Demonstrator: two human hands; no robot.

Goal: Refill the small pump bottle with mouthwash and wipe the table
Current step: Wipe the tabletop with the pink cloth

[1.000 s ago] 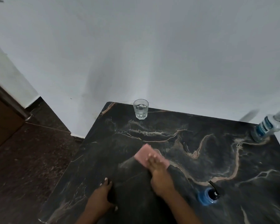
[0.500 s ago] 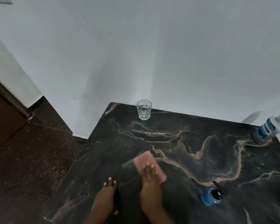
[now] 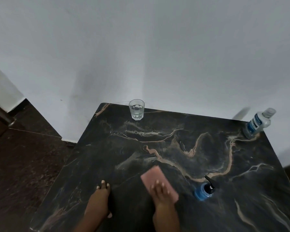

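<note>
Dark marble-patterned table (image 3: pixel 182 148) with tan veining, set against white wall. Glass tumbler (image 3: pixel 136 109) at 11 o'clock by far edge. Clear mouthwash bottle (image 3: pixel 257 123) at 2 o'clock, far corner. Blue pump bottle (image 3: pixel 203 191) at 5 o'clock. Pink cloth (image 3: pixel 159 182) at 6 o'clock, flat on surface.

Your right hand (image 3: pixel 163 197) presses flat on the pink cloth (image 3: pixel 158 181) on the marble table (image 3: pixel 208 148) (blue pump bottle (image 3: pixel 203 191) just beside it); left hand (image 3: pixel 99 201) rests flat nearby.
</note>
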